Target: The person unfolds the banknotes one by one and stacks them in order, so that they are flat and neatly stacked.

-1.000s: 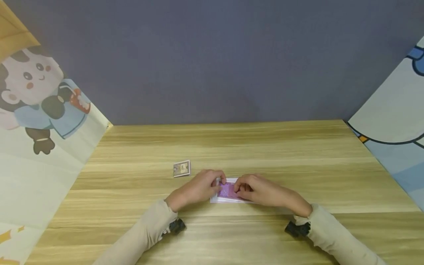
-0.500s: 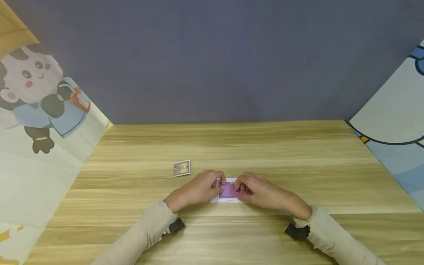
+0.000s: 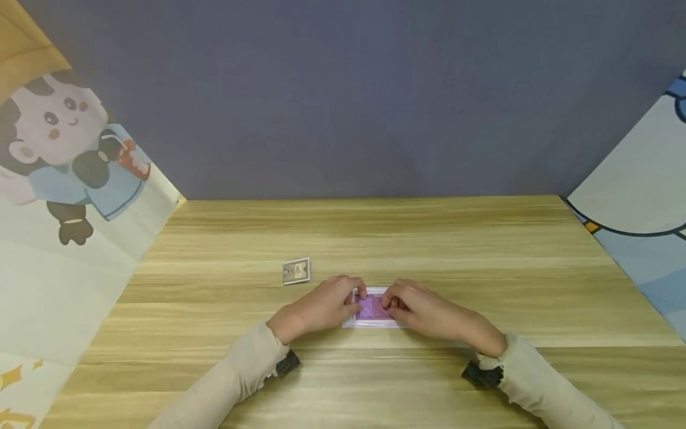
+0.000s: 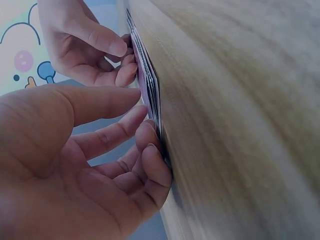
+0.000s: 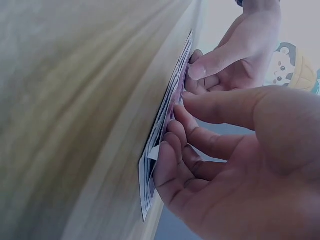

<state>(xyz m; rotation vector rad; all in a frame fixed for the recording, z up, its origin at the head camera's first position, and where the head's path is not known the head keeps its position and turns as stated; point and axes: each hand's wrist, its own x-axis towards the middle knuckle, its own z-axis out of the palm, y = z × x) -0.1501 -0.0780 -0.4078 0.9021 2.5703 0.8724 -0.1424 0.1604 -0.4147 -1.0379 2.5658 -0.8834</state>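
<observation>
A purple paper slip like a banknote [image 3: 372, 307] lies flat on a thin stack of whitish papers [image 3: 372, 325] on the table. My left hand [image 3: 324, 304] is at the stack's left end. Its thumb and forefinger touch the purple slip, and its other fingers curl against the stack's end, as the left wrist view shows. On the right side, my right hand [image 3: 429, 307] pinches the purple slip between thumb and curled fingers. Layered paper edges [image 5: 165, 117] show side-on in the right wrist view, with a small white corner sticking out. The hands hide both ends of the slip.
A small brown folded banknote-like paper [image 3: 296, 271] lies behind and left of the left hand. The wooden table [image 3: 375, 232] meets a dark grey wall [image 3: 354, 101] at the back. Printed cartoon panels [image 3: 59, 143] flank both sides.
The purple slip was slanted on the stack and now lies in line with it. My right fingers have shifted slightly and curled again at its right part. The left hand stays put.
</observation>
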